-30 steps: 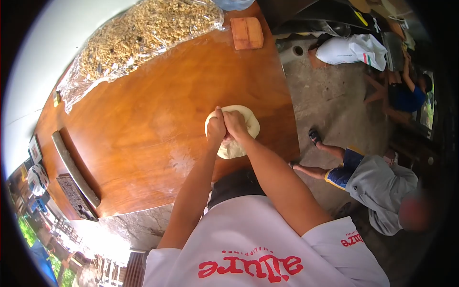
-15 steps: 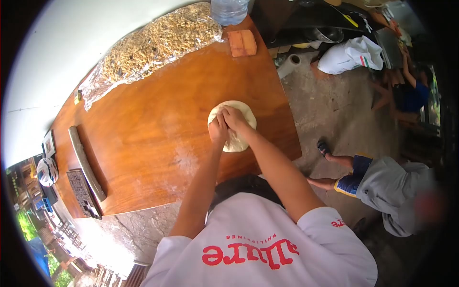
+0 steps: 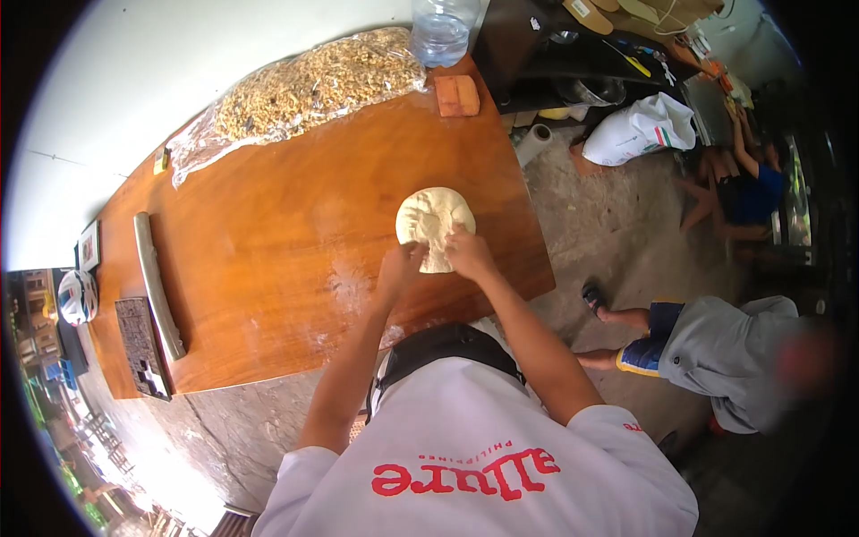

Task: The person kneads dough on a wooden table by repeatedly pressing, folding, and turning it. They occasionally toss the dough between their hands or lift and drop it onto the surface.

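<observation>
A round, pale slab of dough (image 3: 436, 215) lies on the wooden table, its top dented and creased in the middle. At its near left edge is my left hand (image 3: 403, 265), fingers curled in against the dough. My right hand (image 3: 469, 254) grips the near right edge, with its fingers bent and the tips on the dough. A gap separates the two hands, and the near part of the dough shows between them. My palms and the undersides of my fingers are hidden.
The wooden table (image 3: 277, 215) has floury smears. A clear bag of brown flakes (image 3: 313, 85), a water jug (image 3: 443, 34) and an orange block (image 3: 457, 96) stand along its far side. A wooden stick (image 3: 157, 286) and dark plank (image 3: 143, 345) lie left. A person in grey (image 3: 729, 349) is at right.
My hands, pressed together on the middle of the dough before, have drawn back towards me and parted to its near edge. The dented middle is now uncovered.
</observation>
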Motion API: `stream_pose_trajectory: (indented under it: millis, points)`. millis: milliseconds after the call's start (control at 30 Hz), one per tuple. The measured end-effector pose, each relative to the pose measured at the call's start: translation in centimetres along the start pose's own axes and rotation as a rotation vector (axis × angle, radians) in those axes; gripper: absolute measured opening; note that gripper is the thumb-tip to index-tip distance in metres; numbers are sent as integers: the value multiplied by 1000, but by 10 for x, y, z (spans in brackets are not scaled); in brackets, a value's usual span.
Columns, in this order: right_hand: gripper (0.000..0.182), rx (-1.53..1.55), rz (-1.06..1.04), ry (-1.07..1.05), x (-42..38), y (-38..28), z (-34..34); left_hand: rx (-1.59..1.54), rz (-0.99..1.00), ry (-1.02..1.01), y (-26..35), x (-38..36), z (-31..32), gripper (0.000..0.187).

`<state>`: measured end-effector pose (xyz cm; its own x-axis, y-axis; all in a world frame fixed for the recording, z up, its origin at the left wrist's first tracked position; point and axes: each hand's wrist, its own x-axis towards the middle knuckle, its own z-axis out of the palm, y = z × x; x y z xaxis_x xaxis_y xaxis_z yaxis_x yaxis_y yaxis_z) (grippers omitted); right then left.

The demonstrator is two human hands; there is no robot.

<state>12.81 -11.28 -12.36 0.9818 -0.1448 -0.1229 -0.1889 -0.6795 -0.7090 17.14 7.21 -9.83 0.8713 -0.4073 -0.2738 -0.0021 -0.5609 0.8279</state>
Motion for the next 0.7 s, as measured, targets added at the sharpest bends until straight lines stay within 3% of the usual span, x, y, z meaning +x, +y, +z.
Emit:
stream_pose_trajectory:
  millis: [33, 67, 133, 167, 200, 267, 333, 433, 467, 567, 633, 667, 700]
  points:
    - [24, 73, 302, -97, 17, -20, -20, -325, -207, -99, 6, 11, -9, 56]
    - [24, 70, 314, -107, 26, -23, -26, -650, -418, -202, 9, 20, -12, 62]
    - [23, 1089, 752, 3, 45, -21, -34, -798, -508, -262, -16, 47, 13, 66]
    - [30, 1390, 826, -16, 53, -19, -25, -938, -591, -314, -21, 52, 21, 70]
    - [30, 1389, 841, -23, 55, -15, -20, -942, -606, -312, -26, 53, 29, 70]
    - [35, 1332, 1023, -227, 62, 7, -2, -591, -638, -193, -18, 55, 42, 75]
    - [38, 1337, 1057, -272, 73, 23, 1, -622, -688, -171, -15, 59, 43, 75]
    - [40, 1104, 1074, -380, 91, 28, -8, -543, -739, -168, 0, 71, 46, 77]
    - [40, 1106, 1083, -386, 100, 26, -9, -428, -714, -79, 7, 74, 50, 78]
    - [39, 971, 1054, -355, 110, 23, -2, -231, -691, 33, 17, 82, 60, 81]
    - [33, 684, 882, -84, 111, 22, 10, -152, -669, 69, 22, 90, 59, 81]
    - [33, 688, 874, -83, 107, 33, 22, -263, -709, -1, 25, 89, 53, 80]
    - [30, 375, 627, 13, 99, 47, 39, -372, -748, -71, 26, 86, 46, 79]
